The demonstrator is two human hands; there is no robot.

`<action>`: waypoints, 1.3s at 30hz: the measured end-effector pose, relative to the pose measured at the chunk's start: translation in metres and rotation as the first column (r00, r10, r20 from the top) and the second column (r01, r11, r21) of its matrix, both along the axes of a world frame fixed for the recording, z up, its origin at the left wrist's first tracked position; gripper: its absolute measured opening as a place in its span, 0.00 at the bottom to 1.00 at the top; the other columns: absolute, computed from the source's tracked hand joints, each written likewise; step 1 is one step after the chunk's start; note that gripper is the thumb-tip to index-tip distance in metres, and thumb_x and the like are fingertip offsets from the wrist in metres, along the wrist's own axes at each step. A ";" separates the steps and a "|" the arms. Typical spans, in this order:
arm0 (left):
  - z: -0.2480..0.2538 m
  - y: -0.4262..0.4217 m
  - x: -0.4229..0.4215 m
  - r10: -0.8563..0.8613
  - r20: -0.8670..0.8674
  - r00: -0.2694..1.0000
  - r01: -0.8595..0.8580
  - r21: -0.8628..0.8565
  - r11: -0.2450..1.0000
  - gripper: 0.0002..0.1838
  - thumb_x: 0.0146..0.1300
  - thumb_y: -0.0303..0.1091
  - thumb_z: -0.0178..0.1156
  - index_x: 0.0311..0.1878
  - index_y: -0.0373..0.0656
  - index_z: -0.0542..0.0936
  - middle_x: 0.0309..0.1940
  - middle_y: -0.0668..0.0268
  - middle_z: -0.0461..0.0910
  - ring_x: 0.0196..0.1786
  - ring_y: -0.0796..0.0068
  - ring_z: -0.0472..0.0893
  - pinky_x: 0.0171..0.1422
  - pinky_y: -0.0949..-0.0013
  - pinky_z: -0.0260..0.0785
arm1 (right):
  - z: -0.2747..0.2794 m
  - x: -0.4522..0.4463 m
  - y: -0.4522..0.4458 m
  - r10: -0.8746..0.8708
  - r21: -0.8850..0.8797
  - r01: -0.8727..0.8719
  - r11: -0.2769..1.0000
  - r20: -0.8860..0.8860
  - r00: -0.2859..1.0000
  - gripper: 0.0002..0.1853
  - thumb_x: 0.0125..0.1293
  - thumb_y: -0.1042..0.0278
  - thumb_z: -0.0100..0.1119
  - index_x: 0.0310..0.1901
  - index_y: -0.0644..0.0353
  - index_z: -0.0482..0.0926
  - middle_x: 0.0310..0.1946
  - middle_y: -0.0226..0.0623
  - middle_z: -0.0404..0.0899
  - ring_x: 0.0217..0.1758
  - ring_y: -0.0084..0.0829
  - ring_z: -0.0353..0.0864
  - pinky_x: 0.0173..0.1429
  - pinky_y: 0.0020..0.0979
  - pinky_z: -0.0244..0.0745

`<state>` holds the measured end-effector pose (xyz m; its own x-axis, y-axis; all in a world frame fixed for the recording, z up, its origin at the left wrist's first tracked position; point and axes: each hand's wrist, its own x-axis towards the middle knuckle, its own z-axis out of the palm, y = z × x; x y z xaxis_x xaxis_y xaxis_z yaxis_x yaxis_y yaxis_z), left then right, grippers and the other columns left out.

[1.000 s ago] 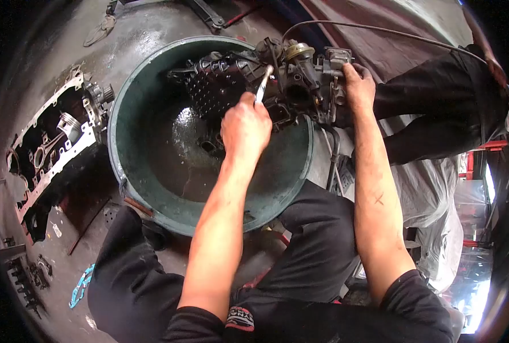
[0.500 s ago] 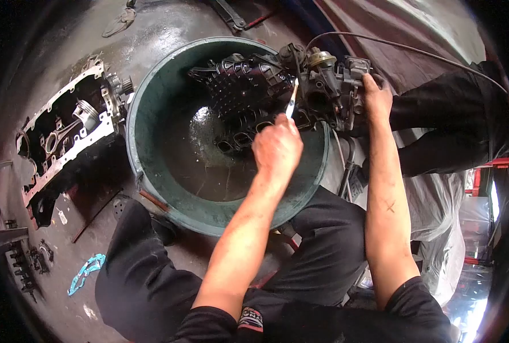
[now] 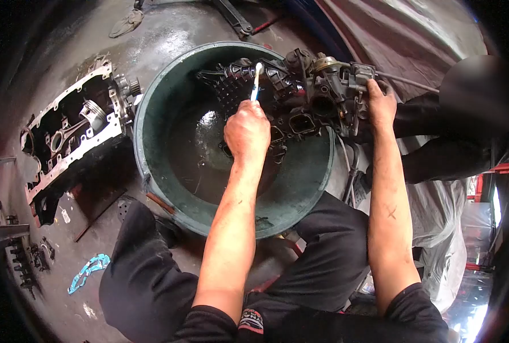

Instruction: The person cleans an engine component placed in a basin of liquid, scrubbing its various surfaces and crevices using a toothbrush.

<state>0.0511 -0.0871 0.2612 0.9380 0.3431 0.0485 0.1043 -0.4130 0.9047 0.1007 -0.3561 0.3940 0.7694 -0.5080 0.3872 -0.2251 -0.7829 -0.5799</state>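
My left hand (image 3: 247, 130) is closed around a slim white-and-blue brush (image 3: 255, 88), which looks like a toothbrush. Its pale head lies against the ribbed upper part of a black intake manifold (image 3: 301, 123). Wet and dark, the manifold reaches over the inside of a green round tub (image 3: 166, 197). My right hand (image 3: 381, 104) grips the throttle-body end of the manifold, beyond the tub's right rim, thumb on top. My left hand and forearm hide some of the manifold's lower ports. Murky liquid (image 3: 191, 166) covers the tub's bottom.
An engine block (image 3: 74, 143) with a piston and connecting rod stands left of the tub. A blue cloth (image 3: 88, 271) and several metal parts (image 3: 23, 263) lie on the floor at lower left. Another person's dark-clothed legs (image 3: 426, 143) are at the right, by a grey cover (image 3: 437, 200).
My left hand has moved left with the brush, from the manifold's middle to its ribbed upper-left part. My right hand keeps its hold. The view has shifted slightly, and a blurred round patch appears at right.
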 end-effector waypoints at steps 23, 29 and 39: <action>-0.003 -0.022 -0.016 -0.014 0.087 0.996 0.020 -0.077 0.997 0.13 0.71 0.38 0.54 0.38 0.39 0.81 0.19 0.56 0.78 0.21 0.54 0.76 0.29 0.55 0.70 | -0.006 -0.005 -0.008 0.001 0.055 -0.004 0.998 0.058 0.998 0.36 0.55 0.49 0.68 0.60 0.67 0.75 0.55 0.52 0.80 0.59 0.42 0.79 0.65 0.36 0.68; 0.013 -0.007 0.008 -0.197 -0.074 0.978 0.189 -0.097 0.977 0.15 0.68 0.41 0.53 0.36 0.38 0.81 0.31 0.46 0.82 0.38 0.43 0.82 0.42 0.49 0.74 | 0.000 -0.010 0.006 -0.019 -0.090 0.025 0.996 0.066 0.998 0.38 0.54 0.47 0.68 0.62 0.65 0.74 0.58 0.54 0.78 0.62 0.45 0.77 0.66 0.37 0.67; 0.013 -0.022 -0.010 -0.132 -0.052 0.990 0.128 -0.069 0.989 0.17 0.69 0.40 0.52 0.34 0.37 0.81 0.29 0.45 0.82 0.34 0.41 0.83 0.41 0.46 0.76 | 0.000 -0.012 0.010 0.049 0.076 -0.053 0.996 0.054 0.997 0.38 0.53 0.51 0.69 0.62 0.67 0.73 0.56 0.53 0.78 0.59 0.41 0.77 0.65 0.35 0.67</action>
